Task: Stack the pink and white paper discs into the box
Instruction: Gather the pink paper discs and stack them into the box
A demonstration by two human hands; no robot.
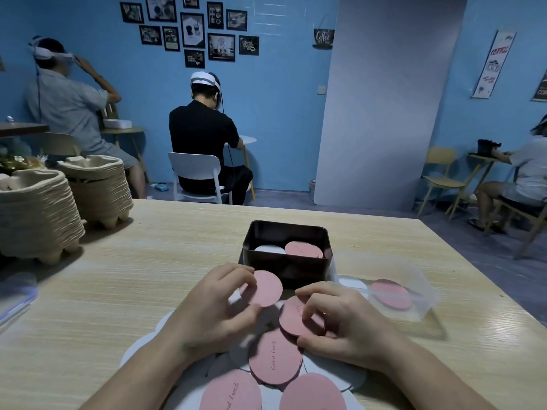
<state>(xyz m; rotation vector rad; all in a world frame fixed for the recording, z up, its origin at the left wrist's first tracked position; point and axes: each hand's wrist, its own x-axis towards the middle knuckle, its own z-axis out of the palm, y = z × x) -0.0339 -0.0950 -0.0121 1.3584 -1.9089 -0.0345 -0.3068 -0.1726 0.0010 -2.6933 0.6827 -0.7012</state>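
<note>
We see the left hand (213, 303) pinching a smooth, round pink disc (265, 288) by its edge, thumb below and fingers curled over the top, just in front of the box (285, 269). The right hand (343, 324) curls its fingers and thumb round the rim of a second pink disc (293, 319), which lies on the loose heap (275, 359) of flat pink and white paper circles on the pale wood-grain worktop (148, 261). The box is dark, glossy and square with rounded corners. Inside it a white disc (269, 249) and a third pink disc (303, 250) lie side by side. A clear plastic cover (423, 291) rests to the right.
</note>
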